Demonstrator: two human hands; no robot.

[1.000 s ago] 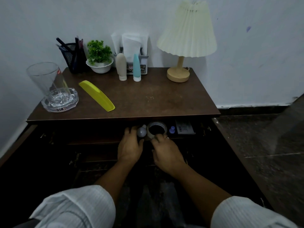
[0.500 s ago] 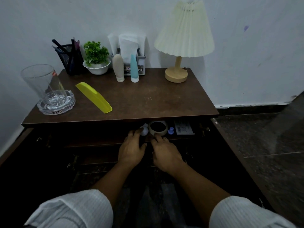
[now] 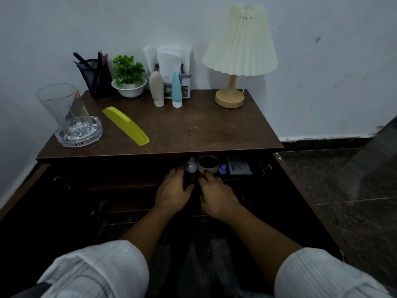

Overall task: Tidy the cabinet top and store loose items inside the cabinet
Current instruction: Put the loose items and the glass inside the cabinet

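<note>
A dark cabinet (image 3: 193, 130) stands open. On top at 9 o'clock lies a yellow comb (image 3: 125, 125): probably light, stiff, best pinched mid-spine. Below, left hand (image 3: 173, 191) and right hand (image 3: 217, 195) lie spread, holding nothing, by a small bottle (image 3: 191, 166).

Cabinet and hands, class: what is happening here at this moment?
A person in white sleeves has the left hand and right hand low at the open cabinet's shelf, beside a small white bottle, a tape roll and a purple cap. Neither hand clearly grips anything. On the cabinet top, a yellow comb, a glass and two tubes are not yet stored.
</note>
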